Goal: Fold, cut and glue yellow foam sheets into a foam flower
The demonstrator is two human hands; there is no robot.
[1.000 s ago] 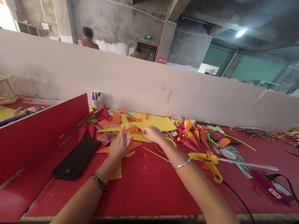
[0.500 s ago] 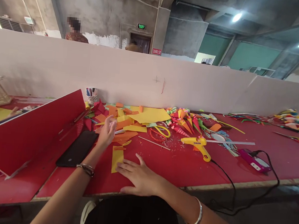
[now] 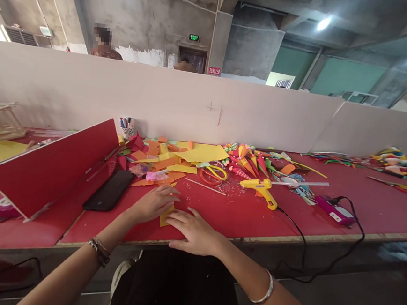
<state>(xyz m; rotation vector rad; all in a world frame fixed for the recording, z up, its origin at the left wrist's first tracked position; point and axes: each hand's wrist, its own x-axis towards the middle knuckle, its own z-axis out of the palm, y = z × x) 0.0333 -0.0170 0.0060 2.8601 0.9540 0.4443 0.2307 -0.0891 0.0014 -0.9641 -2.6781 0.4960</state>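
On the red table in front of me lies a small strip of yellow sheet point(image 3: 164, 221), partly covered by both hands. My left hand point(image 3: 153, 202) rests over its far part, with fingers stretched towards the right and slightly bent. Small orange and yellow scraps by its fingertips are mostly hidden. My right hand point(image 3: 194, 231) lies flat, fingers spread, its fingertips on the strip's right edge. Beyond them spreads a heap of orange and yellow sheet pieces point(image 3: 184, 169), with yellow-handled scissors point(image 3: 218, 173) and a thin stick point(image 3: 206, 186) close by.
A yellow glue gun point(image 3: 262, 191) with its cord lies to the right, near a purple power strip point(image 3: 335, 211). A black phone point(image 3: 109, 190) is at left, beside an upright red board point(image 3: 54, 169). Small cone-shaped crafts point(image 3: 250, 163) and a pen cup point(image 3: 127, 128) stand farther back.
My left hand has come back from the sheet heap, down over the yellow strip. Small pink and clear pieces now show on the heap. My right hand stays at the strip.
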